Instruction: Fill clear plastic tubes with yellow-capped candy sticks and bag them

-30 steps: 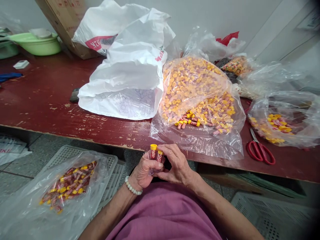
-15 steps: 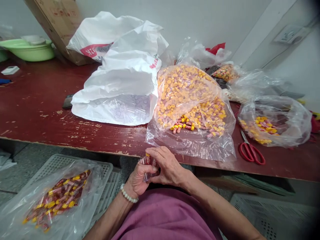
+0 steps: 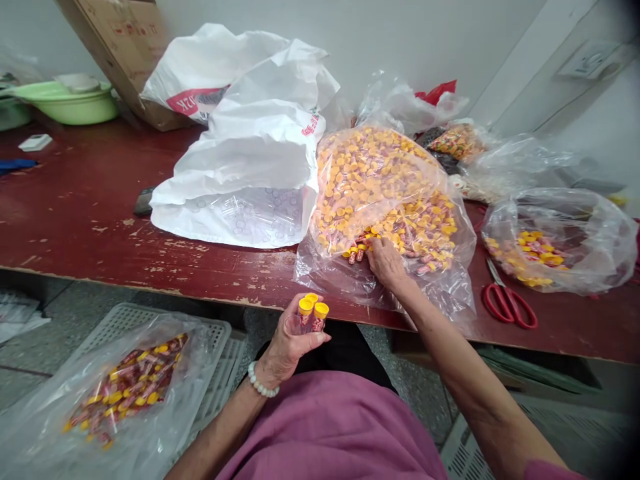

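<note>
Desk: dark red desk (image 3: 75, 200), paint chipped along the front edge.
Floor: grey plastic crate (image 3: 120, 319) below the desk, carrying a second clear bag (image 3: 125, 427) of tubes.
Sack: white sack (image 3: 225, 167) on the desk, holding clear tubes (image 3: 260, 220), uncapped.
Main bag: clear plastic bag (image 3: 385, 290) on the desk, just beside the sack, heaped with yellow-capped tubes (image 3: 380, 180) with red labels.
Tool: red-handled scissors (image 3: 507, 307) lying on the desk, right of the main bag.
Right hand (image 3: 386, 263): in the main bag, fingers down among the tubes; grip cannot be told.
Left hand (image 3: 295, 340): closed around several tubes held upright, caps up, above the lap; white bead bracelet (image 3: 263, 380) on the wrist.
</note>
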Demonstrator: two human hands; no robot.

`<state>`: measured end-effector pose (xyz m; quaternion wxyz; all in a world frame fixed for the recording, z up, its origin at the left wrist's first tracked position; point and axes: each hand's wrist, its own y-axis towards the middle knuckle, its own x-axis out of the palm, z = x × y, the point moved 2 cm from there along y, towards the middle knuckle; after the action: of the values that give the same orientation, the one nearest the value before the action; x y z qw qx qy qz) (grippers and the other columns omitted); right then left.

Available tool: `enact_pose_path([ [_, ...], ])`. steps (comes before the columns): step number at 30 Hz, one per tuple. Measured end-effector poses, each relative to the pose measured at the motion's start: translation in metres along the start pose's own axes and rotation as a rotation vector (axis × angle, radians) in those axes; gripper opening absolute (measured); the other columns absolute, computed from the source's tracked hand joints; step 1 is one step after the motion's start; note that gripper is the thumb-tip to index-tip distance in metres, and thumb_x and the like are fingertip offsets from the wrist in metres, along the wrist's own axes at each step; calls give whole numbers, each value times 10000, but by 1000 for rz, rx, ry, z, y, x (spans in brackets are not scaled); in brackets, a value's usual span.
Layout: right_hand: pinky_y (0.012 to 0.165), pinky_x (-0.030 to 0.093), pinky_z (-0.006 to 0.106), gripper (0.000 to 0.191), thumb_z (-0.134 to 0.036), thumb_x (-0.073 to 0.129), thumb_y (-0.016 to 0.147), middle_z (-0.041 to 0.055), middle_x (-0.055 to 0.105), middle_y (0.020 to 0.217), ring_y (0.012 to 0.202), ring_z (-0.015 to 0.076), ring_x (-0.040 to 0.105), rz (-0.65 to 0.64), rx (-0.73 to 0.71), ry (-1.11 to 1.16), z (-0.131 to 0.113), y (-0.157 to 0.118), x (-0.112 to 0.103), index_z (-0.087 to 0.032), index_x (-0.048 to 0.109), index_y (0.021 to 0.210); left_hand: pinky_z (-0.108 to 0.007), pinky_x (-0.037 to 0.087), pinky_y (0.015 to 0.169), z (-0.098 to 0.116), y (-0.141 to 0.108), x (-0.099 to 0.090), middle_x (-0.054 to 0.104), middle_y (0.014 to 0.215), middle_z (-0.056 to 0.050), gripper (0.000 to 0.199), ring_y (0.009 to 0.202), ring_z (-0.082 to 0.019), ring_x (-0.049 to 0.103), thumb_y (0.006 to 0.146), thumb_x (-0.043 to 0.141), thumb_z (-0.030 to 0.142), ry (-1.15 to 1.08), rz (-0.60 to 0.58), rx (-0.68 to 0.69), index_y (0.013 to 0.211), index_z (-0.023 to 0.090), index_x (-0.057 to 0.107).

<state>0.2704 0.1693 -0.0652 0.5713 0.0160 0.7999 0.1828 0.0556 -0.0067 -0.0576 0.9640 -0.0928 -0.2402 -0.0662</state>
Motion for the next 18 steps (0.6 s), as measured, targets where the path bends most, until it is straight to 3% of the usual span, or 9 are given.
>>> enact_pose_path([
  [2, 787, 453, 391, 312, -260, 415, 894, 164, 578, 1041, 904, 240, 554, 68, 61, 154, -8, -7, -7, -110, 536, 1139, -287, 529, 657, 1, 0, 1, 498, 820, 10, 535, 714, -111, 481, 649, 728, 156, 47, -29, 22, 1122, 226, 488],
  [4, 733, 481, 346, 349, -327, 386, 920, 109, 589, 1011, 827, 186, 573, 94, 114, 490, -21, -21, -20, -144, 476, 1203, -286, 524, 638, 1, 0, 0, 496, 835, 5, 535, 704, -112, 483, 661, 717, 161, 89, -41, 33, 1131, 225, 468],
  [7, 686, 494, 298, 332, -359, 391, 929, 38, 591, 932, 758, 135, 570, -24, 63, 899, -52, -46, -44, -210, 481, 1212, -272, 497, 670, 2, 0, 1, 511, 849, 3, 526, 699, -106, 494, 666, 696, 132, 154, -44, 31, 1129, 216, 462],
  [9, 764, 485, 317, 266, -309, 435, 916, 36, 589, 950, 834, 142, 568, -133, -100, 904, -75, -63, -60, -226, 554, 1138, -247, 467, 678, 6, 1, 2, 521, 835, 10, 518, 684, -96, 492, 650, 690, 100, 217, -31, 35, 1110, 206, 478],
  [12, 808, 474, 338, 235, -241, 460, 897, 49, 583, 978, 900, 163, 563, -180, -283, 840, -99, -83, -78, -232, 579, 1100, -220, 430, 677, 13, 2, 5, 545, 859, 7, 516, 713, -105, 498, 598, 697, 52, 347, -3, 81, 1062, 189, 517],
  [15, 777, 488, 327, 277, -199, 461, 888, 55, 586, 997, 897, 167, 568, -159, -357, 818, -113, -93, -86, -243, 524, 1154, -226, 427, 703, 13, 3, 5, 570, 915, -11, 503, 775, -134, 516, 581, 690, 35, 436, -13, 113, 1039, 180, 540],
  [18, 838, 474, 345, 318, -158, 435, 892, 69, 594, 1075, 974, 177, 551, -226, -555, 744, -128, -99, -85, -240, 489, 1195, -254, 440, 726, 6, 7, 3, 581, 924, -26, 433, 801, -156, 532, 621, 656, 53, 499, -29, 142, 1024, 173, 553],
])
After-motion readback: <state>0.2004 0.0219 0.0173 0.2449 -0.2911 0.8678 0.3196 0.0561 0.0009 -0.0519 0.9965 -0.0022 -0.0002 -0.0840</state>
